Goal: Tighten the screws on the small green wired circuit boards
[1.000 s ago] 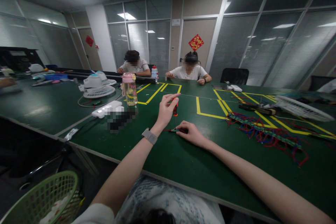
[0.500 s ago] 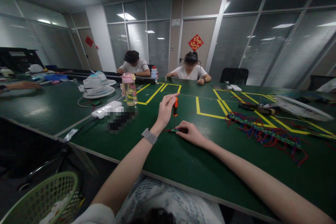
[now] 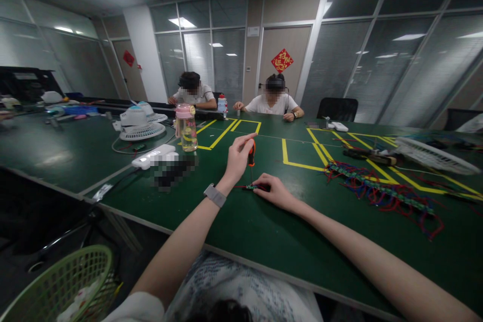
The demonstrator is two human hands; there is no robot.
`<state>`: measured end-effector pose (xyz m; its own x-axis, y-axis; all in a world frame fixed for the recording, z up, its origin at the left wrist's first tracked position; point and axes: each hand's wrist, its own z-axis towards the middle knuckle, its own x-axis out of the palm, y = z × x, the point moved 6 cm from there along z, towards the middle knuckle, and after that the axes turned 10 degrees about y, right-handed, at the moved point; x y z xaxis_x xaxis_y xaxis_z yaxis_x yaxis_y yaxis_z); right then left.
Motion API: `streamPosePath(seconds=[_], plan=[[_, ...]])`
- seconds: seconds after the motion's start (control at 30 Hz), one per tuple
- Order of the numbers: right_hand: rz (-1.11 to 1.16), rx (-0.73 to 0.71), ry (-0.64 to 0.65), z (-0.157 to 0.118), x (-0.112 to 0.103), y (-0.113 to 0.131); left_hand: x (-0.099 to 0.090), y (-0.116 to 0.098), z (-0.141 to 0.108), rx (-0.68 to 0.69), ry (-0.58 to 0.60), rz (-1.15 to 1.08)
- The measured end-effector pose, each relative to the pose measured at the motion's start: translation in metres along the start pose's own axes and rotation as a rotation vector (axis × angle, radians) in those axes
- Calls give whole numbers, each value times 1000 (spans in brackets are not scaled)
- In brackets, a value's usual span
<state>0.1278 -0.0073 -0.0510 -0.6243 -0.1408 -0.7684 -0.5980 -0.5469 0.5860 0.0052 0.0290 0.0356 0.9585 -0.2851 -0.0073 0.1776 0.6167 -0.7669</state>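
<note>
My left hand [image 3: 240, 153] is closed around the orange-and-black handle of a screwdriver [image 3: 251, 156], which stands upright. The screwdriver's thin shaft runs down to a small green circuit board [image 3: 249, 187] lying on the green table. On the board's right side, my right hand [image 3: 272, 191] pinches it with bent fingers against the tabletop. A red wire sticks out to the left of the board. The contact between the screwdriver tip and the board is too small to make out.
A row of circuit boards with red and blue wires [image 3: 381, 188] lies to the right, near a white fan cover [image 3: 433, 153]. At left stand a pink-lidded bottle [image 3: 186, 131], white fans [image 3: 139, 128] and a power strip [image 3: 154, 157]. Two people sit opposite.
The screwdriver's handle has tilted slightly within my left hand. My right hand stays in place. Across the table, a person's hand has shifted, and the hand at far left has drawn back.
</note>
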Motion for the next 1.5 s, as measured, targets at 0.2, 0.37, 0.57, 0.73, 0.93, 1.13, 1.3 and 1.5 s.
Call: streamPosePath(seconds=[0.2, 0.37, 0.57, 0.73, 0.93, 1.13, 1.3, 1.5], plan=[[-1, 2, -1, 0, 0, -1, 3, 2, -1, -21, 43, 1], [-8, 0, 2, 1, 1, -1, -1, -2, 0, 35, 2, 134], [-5, 5, 4, 1, 1, -2, 9, 7, 1, -54, 109, -141], [8, -2, 1, 1, 2, -4, 1, -4, -1, 35, 31, 118], [6, -5, -2, 1, 2, -4, 4, 0, 0, -9, 40, -68], [-7, -1, -3, 1, 1, -3, -2, -3, -2, 40, -22, 97], [-7, 2, 0, 1, 1, -2, -4, -2, 0, 50, -27, 64], [-4, -2, 4, 1, 1, -1, 4, 7, 0, -51, 19, -163]])
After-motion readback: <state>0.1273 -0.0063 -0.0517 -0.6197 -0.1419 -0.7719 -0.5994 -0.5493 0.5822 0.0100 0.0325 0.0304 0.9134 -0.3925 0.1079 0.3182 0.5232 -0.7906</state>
